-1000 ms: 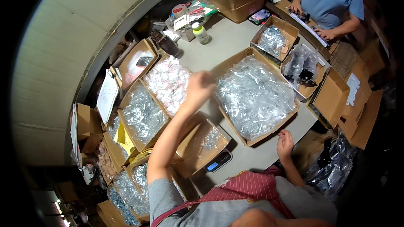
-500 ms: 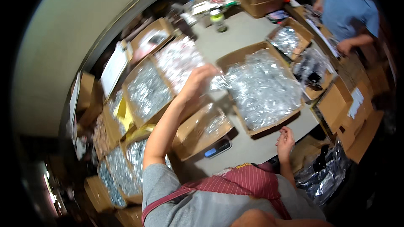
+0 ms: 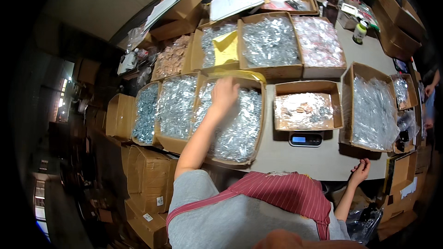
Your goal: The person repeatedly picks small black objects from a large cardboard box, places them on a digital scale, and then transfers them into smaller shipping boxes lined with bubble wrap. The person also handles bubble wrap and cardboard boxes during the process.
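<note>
My left hand (image 3: pixel 224 94) reaches forward over a cardboard box (image 3: pixel 240 138) full of small silvery packets, fingers curled down onto the packets; whether it grips any is hidden. My right hand (image 3: pixel 360 171) rests at the near edge of the grey table (image 3: pixel 318 159), fingers apart and holding nothing. Between the hands, a small open carton (image 3: pixel 304 109) of clear bagged parts sits on a black digital scale (image 3: pixel 305 139).
Many more open cartons of bagged parts crowd the table: a large one (image 3: pixel 371 106) to the right and several behind (image 3: pixel 270 41). A small bottle (image 3: pixel 359 32) stands far right. Sealed cartons (image 3: pixel 147 175) are stacked on the floor at left. Another person's hand (image 3: pixel 430 90) shows at the right edge.
The view has swung left. My left hand moved from the middle cartons down to the box of silvery packets. My right hand stayed at the table edge.
</note>
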`<state>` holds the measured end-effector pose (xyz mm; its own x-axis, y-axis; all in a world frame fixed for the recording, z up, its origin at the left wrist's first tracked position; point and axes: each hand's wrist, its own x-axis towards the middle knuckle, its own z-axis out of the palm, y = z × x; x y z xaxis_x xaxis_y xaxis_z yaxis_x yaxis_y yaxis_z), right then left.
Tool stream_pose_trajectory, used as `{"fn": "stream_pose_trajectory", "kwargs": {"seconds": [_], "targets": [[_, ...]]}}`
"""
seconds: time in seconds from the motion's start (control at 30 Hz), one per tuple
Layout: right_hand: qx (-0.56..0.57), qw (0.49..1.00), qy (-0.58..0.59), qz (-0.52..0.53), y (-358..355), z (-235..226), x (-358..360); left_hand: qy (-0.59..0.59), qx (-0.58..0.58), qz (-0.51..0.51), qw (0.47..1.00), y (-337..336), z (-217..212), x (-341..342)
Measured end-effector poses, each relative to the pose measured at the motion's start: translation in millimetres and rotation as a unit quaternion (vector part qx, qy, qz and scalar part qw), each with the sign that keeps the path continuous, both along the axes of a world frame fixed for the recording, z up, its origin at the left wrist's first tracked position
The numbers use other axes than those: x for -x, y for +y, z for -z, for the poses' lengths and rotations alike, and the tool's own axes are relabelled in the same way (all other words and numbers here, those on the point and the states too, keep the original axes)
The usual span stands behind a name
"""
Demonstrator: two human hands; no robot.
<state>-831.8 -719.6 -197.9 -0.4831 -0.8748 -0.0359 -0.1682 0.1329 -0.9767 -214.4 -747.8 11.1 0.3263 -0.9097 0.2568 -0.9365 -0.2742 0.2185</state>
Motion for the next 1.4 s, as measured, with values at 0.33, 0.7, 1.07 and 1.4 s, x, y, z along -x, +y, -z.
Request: {"fn": "stream_pose_trajectory", "kwargs": {"seconds": [0.33,0.7,1.07,1.4], "targets": [[0.018,0.958,0.282,0.043,8,13,-10,-0.117,0.04,0.163,0.979,5,41,-95],[-0.039,0.839,0.531,0.112,30,-5,-89,-0.11,0.043,0.248,0.961,24,58,-120],[0.003,0.819,0.557,0.14,51,10,-105,0.904,0.273,-0.004,0.328,115,-58,-204],[0.036,0.84,0.53,0.11,44,9,-101,0.113,-0.096,-0.083,0.985,132,30,-264]]}}
